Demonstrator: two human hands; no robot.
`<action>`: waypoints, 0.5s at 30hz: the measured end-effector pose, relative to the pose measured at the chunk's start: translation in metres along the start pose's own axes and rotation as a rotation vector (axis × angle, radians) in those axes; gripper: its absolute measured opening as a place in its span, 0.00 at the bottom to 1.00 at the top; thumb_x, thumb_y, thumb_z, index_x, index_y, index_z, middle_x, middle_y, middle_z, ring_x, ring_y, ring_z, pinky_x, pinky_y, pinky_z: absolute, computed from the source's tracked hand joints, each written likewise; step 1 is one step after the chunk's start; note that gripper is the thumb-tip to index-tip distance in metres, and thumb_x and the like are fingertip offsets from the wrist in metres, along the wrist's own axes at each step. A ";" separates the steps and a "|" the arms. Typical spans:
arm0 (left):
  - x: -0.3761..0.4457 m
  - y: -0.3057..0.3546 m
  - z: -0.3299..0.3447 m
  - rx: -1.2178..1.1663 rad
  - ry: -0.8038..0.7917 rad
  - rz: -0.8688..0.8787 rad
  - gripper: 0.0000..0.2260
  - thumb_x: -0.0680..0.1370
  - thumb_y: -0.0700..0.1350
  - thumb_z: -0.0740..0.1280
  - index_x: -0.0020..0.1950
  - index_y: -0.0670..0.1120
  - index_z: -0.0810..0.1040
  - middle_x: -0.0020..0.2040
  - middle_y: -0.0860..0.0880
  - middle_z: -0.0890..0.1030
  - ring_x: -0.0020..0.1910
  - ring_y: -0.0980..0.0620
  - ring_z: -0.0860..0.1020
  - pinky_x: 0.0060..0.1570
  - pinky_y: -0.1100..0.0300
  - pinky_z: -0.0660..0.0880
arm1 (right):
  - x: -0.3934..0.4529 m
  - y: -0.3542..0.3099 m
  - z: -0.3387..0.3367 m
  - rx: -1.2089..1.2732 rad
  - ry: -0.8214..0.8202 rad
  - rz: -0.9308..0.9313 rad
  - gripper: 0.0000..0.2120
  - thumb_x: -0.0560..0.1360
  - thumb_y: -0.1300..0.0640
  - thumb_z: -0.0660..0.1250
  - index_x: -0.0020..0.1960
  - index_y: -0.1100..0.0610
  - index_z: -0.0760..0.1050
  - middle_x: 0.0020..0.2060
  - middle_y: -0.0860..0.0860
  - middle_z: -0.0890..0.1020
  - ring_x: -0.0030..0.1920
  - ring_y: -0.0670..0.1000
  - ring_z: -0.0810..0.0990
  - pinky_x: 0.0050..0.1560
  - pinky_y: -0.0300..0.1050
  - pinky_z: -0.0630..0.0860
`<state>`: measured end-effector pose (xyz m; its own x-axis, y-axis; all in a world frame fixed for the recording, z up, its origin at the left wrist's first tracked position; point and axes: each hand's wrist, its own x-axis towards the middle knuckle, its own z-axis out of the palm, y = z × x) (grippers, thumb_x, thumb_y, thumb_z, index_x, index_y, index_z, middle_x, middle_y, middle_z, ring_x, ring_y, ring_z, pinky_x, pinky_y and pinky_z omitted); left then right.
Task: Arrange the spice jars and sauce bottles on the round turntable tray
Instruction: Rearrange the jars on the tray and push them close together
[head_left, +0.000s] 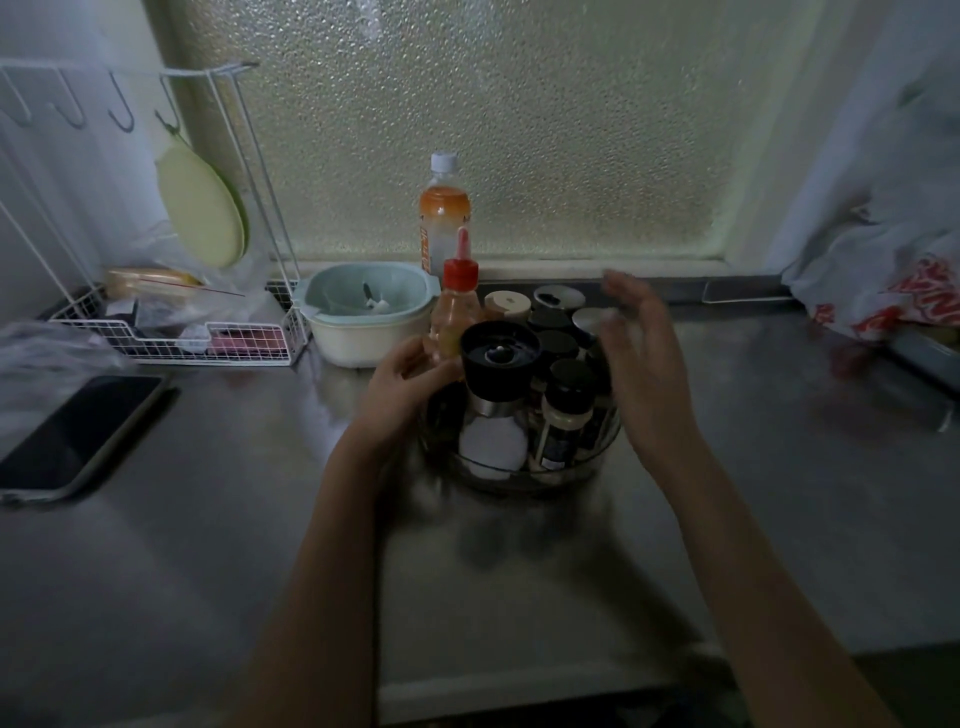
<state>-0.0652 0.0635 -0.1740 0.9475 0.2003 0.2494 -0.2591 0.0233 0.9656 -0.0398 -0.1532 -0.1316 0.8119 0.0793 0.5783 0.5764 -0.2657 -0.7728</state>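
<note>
The clear round turntable tray (524, 480) stands mid-counter, packed with several dark-capped spice jars (566, 410) and a tall grinder with a black top (500, 358). A sauce bottle with a red nozzle cap (457, 296) stands at the tray's far left. My left hand (402, 384) curls at the tray's left side, around the base of the sauce bottle; the grip is blurred. My right hand (641, 353) hovers at the tray's right edge, fingers spread, holding nothing.
A pale blue bowl on a white one (363, 312) sits left of the tray. An orange drink bottle (444, 213) stands by the window. A wire rack (171, 332) and a phone (78, 431) lie left; plastic bags (893, 270) lie right.
</note>
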 end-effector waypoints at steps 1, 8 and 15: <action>-0.002 0.002 0.000 -0.004 -0.008 0.006 0.20 0.65 0.47 0.72 0.50 0.36 0.76 0.46 0.48 0.83 0.48 0.54 0.80 0.50 0.62 0.76 | -0.006 -0.010 0.003 -0.142 -0.037 -0.085 0.24 0.73 0.37 0.59 0.66 0.47 0.68 0.59 0.43 0.77 0.63 0.43 0.72 0.72 0.55 0.63; -0.006 0.008 0.002 -0.003 -0.003 0.068 0.21 0.66 0.48 0.71 0.48 0.32 0.73 0.46 0.42 0.78 0.48 0.50 0.76 0.50 0.57 0.72 | -0.015 -0.047 0.033 -0.836 -0.314 -0.220 0.36 0.65 0.27 0.61 0.69 0.41 0.61 0.60 0.48 0.80 0.69 0.54 0.68 0.71 0.70 0.38; 0.000 0.000 0.004 0.225 0.137 0.183 0.07 0.67 0.56 0.69 0.43 0.58 0.79 0.51 0.43 0.77 0.54 0.47 0.76 0.60 0.49 0.72 | -0.008 -0.055 0.033 -0.396 -0.233 -0.152 0.35 0.63 0.41 0.75 0.66 0.45 0.65 0.57 0.41 0.79 0.62 0.49 0.76 0.75 0.62 0.49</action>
<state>-0.0647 0.0597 -0.1738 0.8509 0.3116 0.4230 -0.3605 -0.2394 0.9015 -0.0750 -0.1080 -0.1024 0.7466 0.3464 0.5680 0.6471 -0.5766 -0.4989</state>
